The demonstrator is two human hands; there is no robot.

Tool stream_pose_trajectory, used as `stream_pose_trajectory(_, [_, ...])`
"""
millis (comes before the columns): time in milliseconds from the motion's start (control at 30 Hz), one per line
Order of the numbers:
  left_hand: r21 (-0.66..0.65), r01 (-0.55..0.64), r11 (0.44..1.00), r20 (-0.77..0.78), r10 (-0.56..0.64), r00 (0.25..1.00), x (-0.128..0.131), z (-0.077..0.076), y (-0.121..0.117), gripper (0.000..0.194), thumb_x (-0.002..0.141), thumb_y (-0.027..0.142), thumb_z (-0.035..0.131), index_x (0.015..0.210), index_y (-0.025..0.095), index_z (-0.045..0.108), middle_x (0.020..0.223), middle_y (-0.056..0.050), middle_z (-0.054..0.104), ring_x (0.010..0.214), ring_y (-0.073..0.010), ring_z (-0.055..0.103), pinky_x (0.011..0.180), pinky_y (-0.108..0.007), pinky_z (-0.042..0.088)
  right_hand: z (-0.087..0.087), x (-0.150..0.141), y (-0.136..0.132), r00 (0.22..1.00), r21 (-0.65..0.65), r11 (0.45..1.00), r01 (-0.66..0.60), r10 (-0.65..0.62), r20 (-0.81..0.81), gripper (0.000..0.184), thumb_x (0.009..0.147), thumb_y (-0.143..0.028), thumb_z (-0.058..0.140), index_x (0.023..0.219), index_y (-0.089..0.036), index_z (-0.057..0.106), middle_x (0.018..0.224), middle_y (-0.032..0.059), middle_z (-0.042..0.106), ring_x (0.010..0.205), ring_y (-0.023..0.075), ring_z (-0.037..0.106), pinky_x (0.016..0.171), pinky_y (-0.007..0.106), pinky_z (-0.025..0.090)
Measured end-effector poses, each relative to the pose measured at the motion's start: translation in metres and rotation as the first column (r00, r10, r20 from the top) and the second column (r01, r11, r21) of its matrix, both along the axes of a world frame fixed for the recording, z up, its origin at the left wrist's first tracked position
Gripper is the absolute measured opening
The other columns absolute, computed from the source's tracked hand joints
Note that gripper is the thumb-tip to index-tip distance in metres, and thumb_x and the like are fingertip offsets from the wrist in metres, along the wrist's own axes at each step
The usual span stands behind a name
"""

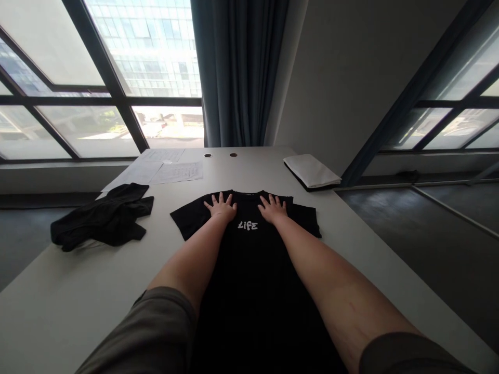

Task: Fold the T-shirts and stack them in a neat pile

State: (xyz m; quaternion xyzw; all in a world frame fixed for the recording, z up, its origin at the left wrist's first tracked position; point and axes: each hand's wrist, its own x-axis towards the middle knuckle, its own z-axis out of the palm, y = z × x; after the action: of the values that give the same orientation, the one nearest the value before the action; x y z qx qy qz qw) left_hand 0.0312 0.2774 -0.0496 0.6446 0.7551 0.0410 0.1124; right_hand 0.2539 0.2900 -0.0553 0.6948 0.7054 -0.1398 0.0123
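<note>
Fingers (220, 199) on both hands splayed flat, released, not grasping anything. Left hand (222, 209) and right hand (273, 210) rest palm-down on a black T-shirt (249, 291), side by side near the collar, just above the white "LIFE" print (248, 225). Shirt lies flat on a white desk (58, 306), print side up, collar toward the far edge, body running between the forearms toward the person. Both short sleeves spread out past the hands. Second black garment (102, 216) sits crumpled on the desk, left of the shirt, well apart from the hands. Papers (163, 170) lie at the far end. White packet (312, 170) sits near the far right edge.
</note>
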Motion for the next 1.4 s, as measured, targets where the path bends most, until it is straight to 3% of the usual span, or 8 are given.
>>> stream_pose_trajectory(167, [0.028, 0.011, 1.0, 0.003, -0.011, 1.0, -0.011, -0.006, 0.027, 0.072, 0.1, 0.066, 0.029, 0.166, 0.039, 0.028, 0.178, -0.004, 0.013, 0.161, -0.0442, 0.004, 0.12, -0.078, -0.001, -0.002, -0.004, 0.038, 1.0, -0.006, 1.0, -0.023, 0.023, 0.009, 0.068, 0.107, -0.063, 0.022, 0.17, -0.037, 0.016, 0.179, 0.0041, 0.001, 0.163, 0.0342, 0.001, 0.127, 0.061, 0.001])
stream_pose_trajectory(433, [-0.01, -0.082, 0.997, 0.01, 0.083, 0.997, -0.012, -0.009, 0.05, 0.072, 0.099, 0.067, 0.031, 0.165, 0.041, 0.031, 0.178, -0.004, 0.013, 0.159, -0.0527, -0.001, 0.112, -0.088, 0.001, -0.008, -0.004, 0.068, 0.998, 0.022, 0.998, -0.065, 0.064, 0.007, 0.068, 0.107, -0.064, 0.02, 0.169, -0.038, 0.016, 0.179, 0.0027, 0.001, 0.163, 0.0334, 0.001, 0.127, 0.062, 0.001])
stream_pose_trajectory(633, [0.025, -0.083, 0.996, 0.012, 0.083, 0.996, -0.012, -0.007, 0.043, 0.071, 0.099, 0.067, 0.028, 0.166, 0.043, 0.029, 0.178, -0.004, 0.013, 0.16, -0.0479, 0.002, 0.114, -0.085, 0.0, -0.004, 0.011, 0.042, 0.999, 0.224, 0.974, 0.035, -0.034, -0.009, 0.064, 0.109, -0.048, 0.026, 0.169, -0.027, 0.023, 0.177, 0.0099, 0.013, 0.162, 0.0335, 0.009, 0.128, 0.057, 0.007])
stream_pose_trajectory(800, [0.081, -0.127, 0.989, 0.013, 0.126, 0.992, -0.014, -0.013, 0.043, 0.069, 0.099, 0.064, 0.031, 0.164, 0.041, 0.035, 0.177, -0.007, 0.017, 0.16, -0.0473, 0.005, 0.114, -0.084, 0.004, -0.014, 0.082, 0.008, 0.961, 0.214, 0.937, 0.277, -0.265, -0.082, 0.063, 0.107, -0.034, 0.021, 0.166, -0.011, 0.03, 0.168, 0.018, 0.037, 0.154, 0.0306, 0.033, 0.126, 0.046, 0.024])
stream_pose_trajectory(967, [0.116, -0.168, 0.979, 0.02, 0.167, 0.986, -0.011, -0.013, 0.039, 0.067, 0.1, 0.059, 0.031, 0.162, 0.037, 0.04, 0.177, -0.009, 0.017, 0.161, -0.0449, 0.008, 0.116, -0.082, 0.005, -0.027, 0.132, -0.015, 0.946, 0.182, 0.93, 0.318, -0.324, 0.001, 0.065, 0.106, -0.034, 0.023, 0.166, -0.012, 0.032, 0.175, 0.0116, 0.022, 0.161, 0.0279, 0.019, 0.129, 0.05, 0.016])
stream_pose_trajectory(1167, [0.108, -0.262, 0.959, 0.063, 0.256, 0.965, -0.049, 0.004, 0.009, 0.074, 0.102, 0.064, 0.021, 0.168, 0.031, 0.028, 0.177, -0.011, 0.011, 0.16, -0.0448, 0.014, 0.118, -0.078, 0.019, -0.03, 0.133, -0.019, 0.925, 0.189, 0.909, 0.372, -0.379, 0.002, 0.067, 0.106, -0.039, 0.019, 0.167, -0.014, 0.03, 0.176, 0.0108, 0.019, 0.161, 0.0267, 0.017, 0.128, 0.06, 0.013])
stream_pose_trajectory(1333, [0.058, -0.088, 0.994, -0.008, 0.088, 0.996, -0.131, 0.0, -0.058, 0.063, 0.106, 0.049, 0.027, 0.164, 0.027, 0.037, 0.175, -0.006, 0.025, 0.162, -0.0281, 0.02, 0.13, -0.053, 0.018, -0.034, 0.135, -0.016, 0.923, 0.201, 0.903, 0.379, -0.385, -0.013, 0.068, 0.106, -0.04, 0.021, 0.166, -0.012, 0.03, 0.175, 0.0124, 0.019, 0.161, 0.0271, 0.016, 0.128, 0.061, 0.012])
stream_pose_trajectory(1400, [0.104, -0.024, 0.994, -0.091, 0.033, 0.995, -0.157, -0.007, -0.089, 0.061, 0.107, 0.046, 0.027, 0.164, 0.028, 0.037, 0.175, -0.005, 0.023, 0.162, -0.0287, 0.02, 0.129, -0.054, 0.019, -0.035, 0.136, -0.017, 0.925, 0.211, 0.902, 0.376, -0.38, -0.022, 0.067, 0.106, -0.04, 0.022, 0.166, -0.012, 0.031, 0.175, 0.0136, 0.021, 0.161, 0.0283, 0.017, 0.128, 0.061, 0.013])
